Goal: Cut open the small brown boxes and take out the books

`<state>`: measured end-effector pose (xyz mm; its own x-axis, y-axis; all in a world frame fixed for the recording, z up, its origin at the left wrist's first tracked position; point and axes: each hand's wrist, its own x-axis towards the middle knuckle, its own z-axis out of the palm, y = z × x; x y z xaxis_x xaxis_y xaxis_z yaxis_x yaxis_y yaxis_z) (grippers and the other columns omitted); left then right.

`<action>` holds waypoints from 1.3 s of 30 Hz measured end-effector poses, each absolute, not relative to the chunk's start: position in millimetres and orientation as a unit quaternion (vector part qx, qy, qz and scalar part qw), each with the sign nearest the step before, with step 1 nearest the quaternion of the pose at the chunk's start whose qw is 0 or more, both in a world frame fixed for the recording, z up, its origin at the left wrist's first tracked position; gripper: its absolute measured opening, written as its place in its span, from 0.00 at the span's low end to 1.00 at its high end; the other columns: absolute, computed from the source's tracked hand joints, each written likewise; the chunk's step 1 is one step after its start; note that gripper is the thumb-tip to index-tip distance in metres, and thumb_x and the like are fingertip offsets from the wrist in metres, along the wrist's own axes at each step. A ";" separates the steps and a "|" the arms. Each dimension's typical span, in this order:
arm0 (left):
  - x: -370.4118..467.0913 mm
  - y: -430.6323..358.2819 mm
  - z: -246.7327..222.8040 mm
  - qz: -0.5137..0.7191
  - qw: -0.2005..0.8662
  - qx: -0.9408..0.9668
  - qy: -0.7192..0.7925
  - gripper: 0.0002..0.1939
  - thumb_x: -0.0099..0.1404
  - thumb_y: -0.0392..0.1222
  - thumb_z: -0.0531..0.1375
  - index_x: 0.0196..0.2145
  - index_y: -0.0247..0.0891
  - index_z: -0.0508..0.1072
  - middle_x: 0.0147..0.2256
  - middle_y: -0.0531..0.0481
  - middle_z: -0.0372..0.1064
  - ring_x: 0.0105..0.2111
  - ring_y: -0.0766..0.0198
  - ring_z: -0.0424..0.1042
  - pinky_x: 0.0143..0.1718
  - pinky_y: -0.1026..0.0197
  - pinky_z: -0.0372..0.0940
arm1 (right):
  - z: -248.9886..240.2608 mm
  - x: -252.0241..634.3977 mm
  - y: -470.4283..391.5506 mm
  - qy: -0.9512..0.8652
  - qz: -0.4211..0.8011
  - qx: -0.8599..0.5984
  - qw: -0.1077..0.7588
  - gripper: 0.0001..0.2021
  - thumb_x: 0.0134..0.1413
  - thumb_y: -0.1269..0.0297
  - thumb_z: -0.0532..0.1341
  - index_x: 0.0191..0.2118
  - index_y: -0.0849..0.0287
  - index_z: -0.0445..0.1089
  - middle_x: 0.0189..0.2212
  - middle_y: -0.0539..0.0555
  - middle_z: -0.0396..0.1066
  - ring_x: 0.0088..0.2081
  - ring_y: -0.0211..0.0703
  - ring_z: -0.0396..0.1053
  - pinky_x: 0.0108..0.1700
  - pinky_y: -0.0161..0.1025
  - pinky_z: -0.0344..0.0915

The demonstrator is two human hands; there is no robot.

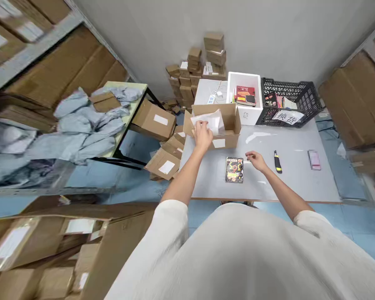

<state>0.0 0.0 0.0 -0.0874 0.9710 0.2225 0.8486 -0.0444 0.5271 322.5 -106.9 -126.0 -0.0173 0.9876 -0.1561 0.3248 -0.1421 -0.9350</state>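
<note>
My left hand [202,135] is over the left side of an open cardboard box [226,141], its fingers closed on a white translucent wrapper [215,121]. Over the table right of a small dark book [234,170] with colourful print is my right hand [256,160]; its fingers are bent close together, and whether anything small is between them is too small to tell. A black and yellow utility knife [278,162] lies further right.
Behind the box stand a white foam box [258,100] with a red book and a black crate [311,102]. A pink item [314,160] lies at the table's right. Grey parcels [78,125] cover a side table; cartons [167,163] are piled left of the worktable.
</note>
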 end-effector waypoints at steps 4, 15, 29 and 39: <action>15.0 -37.2 -15.1 0.273 0.133 0.689 0.658 0.19 0.72 0.34 0.56 0.58 0.41 0.74 0.59 0.36 0.68 0.61 0.41 0.67 0.62 0.43 0.61 | -142.1 323.4 -115.6 -0.521 0.486 -0.625 0.318 0.12 0.53 0.59 0.64 0.41 0.55 0.79 0.40 0.54 0.82 0.37 0.46 0.78 0.47 0.45 0.75; 54.3 -148.1 -163.0 0.143 0.419 0.616 0.651 0.23 0.68 0.29 0.58 0.60 0.37 0.74 0.59 0.37 0.73 0.56 0.51 0.76 0.62 0.53 0.67 | -221.8 308.4 -168.7 -0.437 0.515 -0.708 0.206 0.07 0.48 0.65 0.67 0.36 0.55 0.77 0.35 0.52 0.81 0.42 0.48 0.77 0.53 0.46 0.74; 110.6 -188.9 -205.7 0.032 0.550 0.612 0.567 0.33 0.62 0.31 0.64 0.65 0.39 0.74 0.59 0.40 0.79 0.60 0.48 0.77 0.65 0.51 0.69 | -231.1 322.8 -173.4 -0.427 0.455 -0.724 0.293 0.23 0.45 0.69 0.62 0.51 0.54 0.73 0.55 0.57 0.78 0.60 0.53 0.72 0.65 0.50 0.67; 117.3 -136.5 -190.5 -0.047 0.383 0.679 0.624 0.46 0.66 0.37 0.64 0.78 0.39 0.53 0.80 0.33 0.39 0.79 0.42 0.46 0.76 0.44 0.51 | -232.1 327.1 -179.6 -0.361 0.444 -0.796 0.198 0.14 0.51 0.59 0.66 0.44 0.51 0.68 0.32 0.48 0.76 0.38 0.49 0.75 0.45 0.42 0.73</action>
<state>117.3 -136.5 -190.5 0.2159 0.8127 -0.5411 0.8839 0.0727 0.4619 327.1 -179.6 -232.1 0.3455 0.7503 -0.5636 0.3986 -0.6611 -0.6357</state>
